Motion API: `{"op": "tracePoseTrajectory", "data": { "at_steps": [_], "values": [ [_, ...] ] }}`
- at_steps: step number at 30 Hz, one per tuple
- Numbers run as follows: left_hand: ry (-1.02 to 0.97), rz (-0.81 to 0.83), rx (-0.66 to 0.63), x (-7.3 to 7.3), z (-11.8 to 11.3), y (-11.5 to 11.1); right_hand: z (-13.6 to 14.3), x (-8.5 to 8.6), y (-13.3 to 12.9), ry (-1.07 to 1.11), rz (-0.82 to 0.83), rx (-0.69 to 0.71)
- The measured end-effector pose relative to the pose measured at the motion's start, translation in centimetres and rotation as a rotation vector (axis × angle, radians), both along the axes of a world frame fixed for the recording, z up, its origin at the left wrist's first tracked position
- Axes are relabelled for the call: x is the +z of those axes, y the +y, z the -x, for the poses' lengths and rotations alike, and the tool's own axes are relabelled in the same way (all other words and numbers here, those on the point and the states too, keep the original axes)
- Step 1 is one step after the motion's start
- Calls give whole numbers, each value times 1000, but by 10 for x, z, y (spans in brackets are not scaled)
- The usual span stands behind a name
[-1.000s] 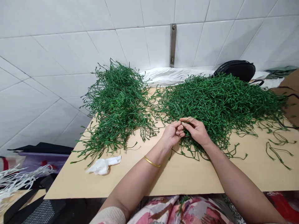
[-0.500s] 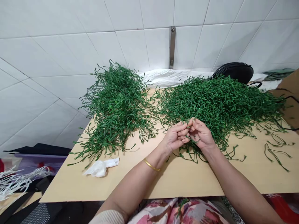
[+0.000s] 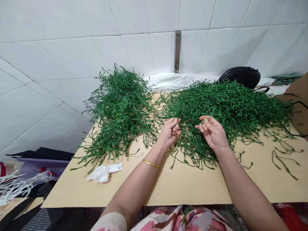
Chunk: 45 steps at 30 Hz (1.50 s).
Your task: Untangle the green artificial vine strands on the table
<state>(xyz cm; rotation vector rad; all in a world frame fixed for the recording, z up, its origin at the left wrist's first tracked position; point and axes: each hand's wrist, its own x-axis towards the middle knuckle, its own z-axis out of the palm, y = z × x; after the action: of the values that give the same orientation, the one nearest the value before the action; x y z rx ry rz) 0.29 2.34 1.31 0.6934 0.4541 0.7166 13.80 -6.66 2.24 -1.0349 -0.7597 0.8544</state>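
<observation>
Both of my hands hover over the near edge of the right-hand heap of thin green knotted cords (image 3: 231,102), a short gap between them. My left hand (image 3: 168,133) is closed in a pinch, with a bit of green cord showing at its fingertips. Thumb and forefinger of my right hand (image 3: 214,133) are pressed together on another small piece of green cord. Most of what each hand holds is hidden by the fingers. To the left lies a second heap of similar green cords (image 3: 122,106).
The cords lie on a tan board (image 3: 134,189) against a tiled wall. A crumpled white tissue (image 3: 102,173) sits at front left, a black pouch (image 3: 240,77) behind the right heap. A cardboard piece (image 3: 295,102) stands at right. White cords (image 3: 21,186) lie lower left.
My hands were together at the fingertips; they have parted, the left moving left and the right moving slightly right and up. The heaps look much the same.
</observation>
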Motion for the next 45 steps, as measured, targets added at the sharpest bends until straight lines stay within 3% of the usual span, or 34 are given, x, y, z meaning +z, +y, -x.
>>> {"op": "tracePoseTrajectory", "data": {
  "at_steps": [3,7,11,13,16,19,25,29,33,39,45],
  "values": [
    [27,-37,8,-3,-3,-3,-2,-9,2,-210,76,-223],
    [120,-84,28,-3,-7,-14,4,-13,-2,-653,75,-455],
    [124,-43,52,-1,-6,-16,11,-7,-8,-1011,15,-563],
    [118,-15,42,1,-5,-16,13,-5,-9,-1094,-23,-551],
    [114,0,12,2,-5,-18,15,-6,-6,-1065,-29,-382],
    [141,-58,-36,0,-7,-22,16,-12,-2,-897,47,-225],
    [168,-77,-97,-3,-9,-23,15,-20,6,-355,92,-79],
    [122,-67,-82,-1,-9,-23,17,-17,7,-196,110,8],
    [123,-85,-81,-1,-9,-24,17,-17,7,-184,113,-2],
    [126,-71,-23,-4,-9,-24,16,-20,5,-487,106,-136],
    [160,-108,71,-3,-13,-31,21,-19,5,-568,129,-159]
  ]
}}
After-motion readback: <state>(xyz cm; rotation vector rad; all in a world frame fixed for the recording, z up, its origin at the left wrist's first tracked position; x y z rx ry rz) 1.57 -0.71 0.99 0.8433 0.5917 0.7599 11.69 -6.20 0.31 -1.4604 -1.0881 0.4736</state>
